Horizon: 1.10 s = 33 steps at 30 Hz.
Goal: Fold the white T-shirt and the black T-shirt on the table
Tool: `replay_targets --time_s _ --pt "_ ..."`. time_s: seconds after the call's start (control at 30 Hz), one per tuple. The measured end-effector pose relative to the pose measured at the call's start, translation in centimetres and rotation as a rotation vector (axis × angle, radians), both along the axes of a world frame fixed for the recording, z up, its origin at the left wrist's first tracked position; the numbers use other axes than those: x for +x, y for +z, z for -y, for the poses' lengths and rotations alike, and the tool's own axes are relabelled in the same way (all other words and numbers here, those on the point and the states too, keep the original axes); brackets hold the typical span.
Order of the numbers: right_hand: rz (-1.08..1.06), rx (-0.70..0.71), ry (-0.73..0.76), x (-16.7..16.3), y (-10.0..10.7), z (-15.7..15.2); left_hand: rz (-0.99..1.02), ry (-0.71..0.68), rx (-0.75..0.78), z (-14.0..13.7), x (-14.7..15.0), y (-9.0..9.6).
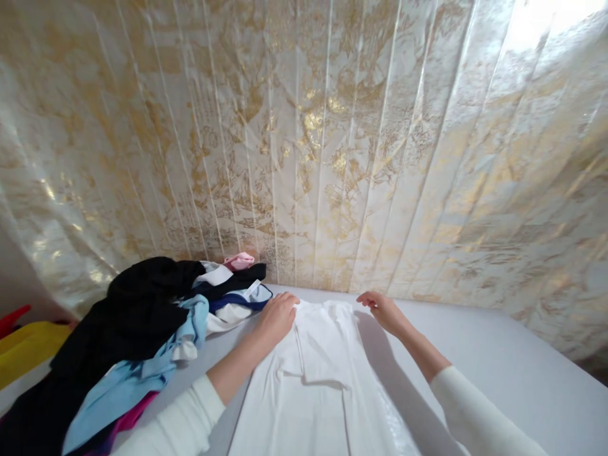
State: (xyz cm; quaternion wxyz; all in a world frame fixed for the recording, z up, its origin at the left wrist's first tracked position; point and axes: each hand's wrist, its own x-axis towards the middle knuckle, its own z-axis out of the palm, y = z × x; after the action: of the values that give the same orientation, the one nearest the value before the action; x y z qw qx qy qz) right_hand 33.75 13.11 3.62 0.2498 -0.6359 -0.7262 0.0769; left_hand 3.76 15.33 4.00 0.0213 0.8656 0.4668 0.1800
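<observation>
A white garment (318, 415) lies lengthwise on the table in front of me, its upper part folded over into overlapping layers. My left hand (280, 315) is at the garment's far left corner, fingers bent together on the cloth edge. Just off the far right corner hovers my right hand (386, 313), its fingers loosely bent and holding nothing, with a small gap to the fabric. The garment's near end runs out of the bottom of the view.
A heap of clothes, with a black garment (137, 316), a light blue one (128, 386) and a pink piece (239, 260), fills the left side. Yellow cloth (33, 348) lies at the far left. Behind the pale table (475, 354) hangs a shiny gold-patterned covering (304, 158).
</observation>
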Motion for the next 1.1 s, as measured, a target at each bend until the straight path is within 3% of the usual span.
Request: replay_targets --time_s 0.13,0.3,0.47,0.67,1.1 --pt "-0.012 0.026 0.065 -0.5 -2.5 -4.6 0.063 -0.027 -0.017 -2.5 3.3 -1.8" --pt "0.016 0.027 0.107 -0.4 -4.6 -6.0 0.113 -0.011 -0.027 -2.5 5.7 -3.1" --pt "0.090 0.039 0.111 0.9 -4.5 -5.9 0.144 0.015 -0.005 -2.4 6.1 -3.1" --pt "0.195 0.106 0.057 0.0 -4.0 -6.0 0.127 -0.021 0.012 -2.0 6.1 -2.2" --pt "0.379 0.121 -0.061 -1.6 -4.0 -5.1 -0.004 0.196 -0.169 -3.1 5.2 -2.3"
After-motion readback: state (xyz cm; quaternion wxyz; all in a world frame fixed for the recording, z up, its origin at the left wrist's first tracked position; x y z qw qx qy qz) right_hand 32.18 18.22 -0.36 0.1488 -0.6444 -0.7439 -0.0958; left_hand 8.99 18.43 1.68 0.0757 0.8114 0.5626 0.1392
